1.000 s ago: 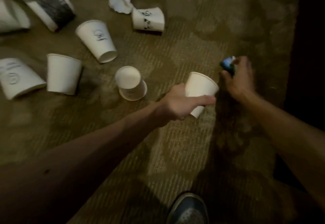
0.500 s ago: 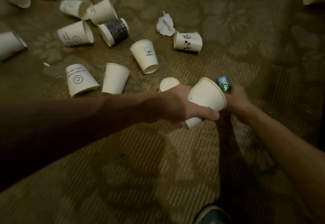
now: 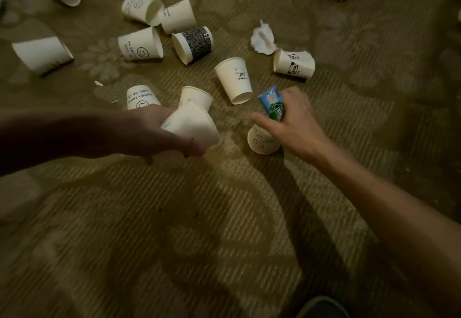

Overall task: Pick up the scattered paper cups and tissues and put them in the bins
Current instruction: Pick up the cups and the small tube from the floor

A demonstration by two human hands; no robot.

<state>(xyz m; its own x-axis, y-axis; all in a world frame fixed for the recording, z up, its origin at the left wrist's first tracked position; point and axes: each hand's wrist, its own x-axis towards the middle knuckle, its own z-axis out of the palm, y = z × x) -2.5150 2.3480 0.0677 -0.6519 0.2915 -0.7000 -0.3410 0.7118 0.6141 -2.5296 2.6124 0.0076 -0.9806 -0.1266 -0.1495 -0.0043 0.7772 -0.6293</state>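
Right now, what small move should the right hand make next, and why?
Probably lower the right hand, which pinches a blue packet, onto the smiley cup directly under it; the left hand holds a plain cup.

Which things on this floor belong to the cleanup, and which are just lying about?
Job: plain cup in left hand; smiley cup beneath right hand; panda cup; crumpled tissue; black-patterned cup.
Other: carpet; shoe; held blue packet, contents unclear.
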